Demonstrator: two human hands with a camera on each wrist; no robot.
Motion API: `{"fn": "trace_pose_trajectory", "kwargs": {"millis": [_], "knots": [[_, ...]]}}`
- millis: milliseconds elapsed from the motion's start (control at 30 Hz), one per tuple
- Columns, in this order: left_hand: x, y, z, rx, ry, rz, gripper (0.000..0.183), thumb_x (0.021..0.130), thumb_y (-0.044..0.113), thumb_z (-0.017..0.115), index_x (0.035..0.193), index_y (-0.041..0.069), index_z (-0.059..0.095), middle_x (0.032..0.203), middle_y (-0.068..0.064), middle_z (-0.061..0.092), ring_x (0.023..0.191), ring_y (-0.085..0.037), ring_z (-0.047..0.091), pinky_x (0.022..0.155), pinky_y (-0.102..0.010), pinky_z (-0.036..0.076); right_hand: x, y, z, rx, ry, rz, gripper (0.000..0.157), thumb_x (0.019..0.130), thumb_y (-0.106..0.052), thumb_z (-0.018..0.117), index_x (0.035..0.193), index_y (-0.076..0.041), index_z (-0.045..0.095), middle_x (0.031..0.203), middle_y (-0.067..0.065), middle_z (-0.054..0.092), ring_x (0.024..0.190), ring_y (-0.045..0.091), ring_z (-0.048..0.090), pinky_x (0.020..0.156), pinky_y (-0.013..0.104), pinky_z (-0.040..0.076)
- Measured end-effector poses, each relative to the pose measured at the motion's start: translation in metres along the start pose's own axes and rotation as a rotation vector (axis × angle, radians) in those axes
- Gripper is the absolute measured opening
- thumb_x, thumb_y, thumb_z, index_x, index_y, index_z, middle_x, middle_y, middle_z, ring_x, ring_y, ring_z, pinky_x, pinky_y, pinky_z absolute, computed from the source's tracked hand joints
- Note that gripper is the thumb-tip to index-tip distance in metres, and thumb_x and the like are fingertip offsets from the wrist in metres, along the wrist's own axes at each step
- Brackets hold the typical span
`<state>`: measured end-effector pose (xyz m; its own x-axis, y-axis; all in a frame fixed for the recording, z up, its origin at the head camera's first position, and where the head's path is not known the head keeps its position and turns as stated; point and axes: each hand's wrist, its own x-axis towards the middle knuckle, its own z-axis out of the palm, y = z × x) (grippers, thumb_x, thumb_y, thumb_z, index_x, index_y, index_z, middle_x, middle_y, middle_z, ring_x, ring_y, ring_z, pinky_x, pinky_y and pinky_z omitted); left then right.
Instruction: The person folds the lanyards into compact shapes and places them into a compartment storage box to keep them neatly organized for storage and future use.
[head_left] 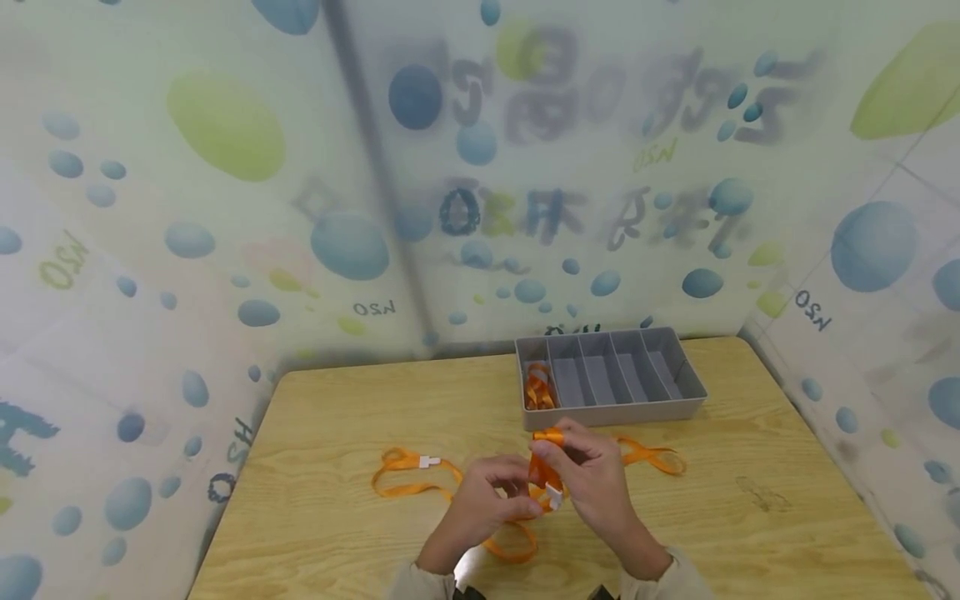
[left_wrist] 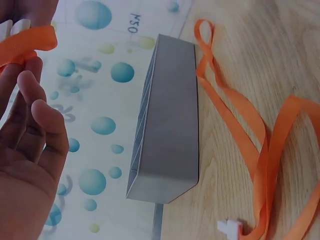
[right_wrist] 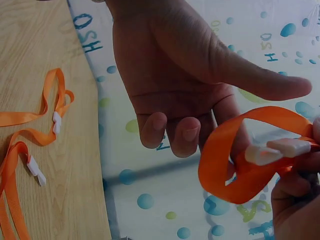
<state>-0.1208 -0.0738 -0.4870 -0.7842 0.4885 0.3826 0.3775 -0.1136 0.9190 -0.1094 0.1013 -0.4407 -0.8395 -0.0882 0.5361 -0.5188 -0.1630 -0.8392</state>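
An orange lanyard (head_left: 546, 471) with white plastic clips (right_wrist: 280, 150) is held up over the table between both hands, gathered into a short looped bundle. My left hand (head_left: 487, 500) pinches it near the clips with thumb and fingers. My right hand (head_left: 596, 479) has bent fingers through the upper loop, its thumb stretched out alongside in the right wrist view. Below the hands, another orange lanyard (head_left: 405, 490) lies loosely on the table, with a white clip (head_left: 429, 462). More orange strap (head_left: 652, 457) lies to the right, behind my right hand.
At the back of the wooden table (head_left: 337, 417) stands a grey divided box (head_left: 615, 412). Its leftmost compartment contains bundled orange lanyards (head_left: 538, 387); the other compartments show bare grey floors. A patterned curtain (head_left: 525, 167) surrounds the back and sides.
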Motion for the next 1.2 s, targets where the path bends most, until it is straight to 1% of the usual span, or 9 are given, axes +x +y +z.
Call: {"fn": "trace_pose_trajectory", "kwargs": {"millis": [67,200,300,467,567,700,933,1100,1200], "knots": [[0.000,0.001,0.002,-0.024,-0.008,-0.005,0.044,0.094,0.041,0.064,0.092,-0.002,0.073,0.084,-0.015,0.068,0.072,-0.002,0.057,0.060,-0.027,0.053,0.000,0.001,0.000,0.010,0.001,0.003,0.015,0.091,0.013,0.062,0.088,0.004,0.073,0.076,0.014,0.055,0.061,0.015,0.053,0.051,0.023,0.050],[-0.003,0.001,0.003,-0.064,-0.016,-0.039,0.061,0.104,0.044,0.038,0.091,-0.008,0.067,0.076,-0.027,0.060,0.068,-0.006,0.058,0.060,-0.026,0.052,0.000,0.002,-0.001,0.018,0.001,0.010,0.013,0.092,0.012,0.062,0.088,0.004,0.072,0.077,0.013,0.054,0.060,0.015,0.055,0.051,0.022,0.051],[-0.005,-0.001,0.004,-0.070,0.001,-0.092,0.063,0.107,0.042,0.031,0.092,-0.009,0.064,0.072,-0.029,0.057,0.064,-0.010,0.059,0.058,-0.024,0.051,-0.001,0.002,-0.001,0.018,0.005,0.020,0.013,0.092,0.011,0.062,0.087,0.004,0.071,0.077,0.012,0.054,0.061,0.014,0.054,0.051,0.022,0.051],[-0.004,-0.004,0.007,-0.099,0.018,-0.075,0.055,0.108,0.032,0.038,0.083,-0.011,0.062,0.070,-0.026,0.056,0.064,-0.009,0.056,0.058,-0.022,0.049,0.000,0.002,0.000,0.003,0.013,0.013,0.013,0.091,0.011,0.063,0.086,0.003,0.071,0.077,0.011,0.053,0.060,0.017,0.049,0.050,0.022,0.047],[-0.003,-0.005,0.009,-0.170,0.032,-0.073,0.055,0.105,0.031,0.045,0.077,-0.014,0.060,0.072,-0.014,0.059,0.065,-0.006,0.055,0.058,-0.022,0.049,0.001,0.002,0.000,-0.001,0.010,-0.005,0.013,0.091,0.012,0.063,0.085,0.003,0.070,0.076,0.012,0.053,0.059,0.020,0.046,0.049,0.023,0.044],[-0.003,-0.007,0.012,-0.274,0.057,-0.072,0.055,0.100,0.031,0.056,0.072,-0.017,0.058,0.085,0.002,0.065,0.067,-0.005,0.056,0.059,-0.021,0.050,0.001,0.002,0.000,0.012,0.003,-0.020,0.014,0.091,0.013,0.062,0.085,0.003,0.070,0.076,0.013,0.053,0.058,0.021,0.047,0.048,0.024,0.045],[-0.003,-0.006,0.016,-0.382,0.106,-0.042,0.050,0.090,0.023,0.072,0.075,-0.022,0.057,0.097,0.000,0.072,0.067,-0.005,0.061,0.059,-0.018,0.051,0.002,0.003,0.001,0.002,-0.009,-0.015,0.015,0.091,0.013,0.062,0.086,0.001,0.071,0.076,0.012,0.054,0.057,0.020,0.049,0.048,0.024,0.048],[-0.002,-0.003,0.022,-0.417,0.124,-0.057,0.048,0.089,0.019,0.076,0.073,-0.021,0.055,0.087,0.004,0.073,0.064,-0.004,0.064,0.059,-0.019,0.053,0.001,0.004,0.001,-0.005,-0.012,-0.004,0.014,0.091,0.012,0.063,0.086,0.002,0.071,0.075,0.012,0.053,0.055,0.021,0.048,0.045,0.024,0.046],[-0.001,-0.002,0.025,-0.429,0.114,-0.064,0.043,0.090,0.012,0.075,0.072,-0.019,0.052,0.079,0.008,0.072,0.063,-0.004,0.064,0.059,-0.018,0.054,0.000,0.004,0.002,-0.004,-0.015,0.008,0.014,0.091,0.012,0.063,0.086,0.002,0.071,0.074,0.011,0.052,0.054,0.020,0.047,0.043,0.024,0.045]]}}
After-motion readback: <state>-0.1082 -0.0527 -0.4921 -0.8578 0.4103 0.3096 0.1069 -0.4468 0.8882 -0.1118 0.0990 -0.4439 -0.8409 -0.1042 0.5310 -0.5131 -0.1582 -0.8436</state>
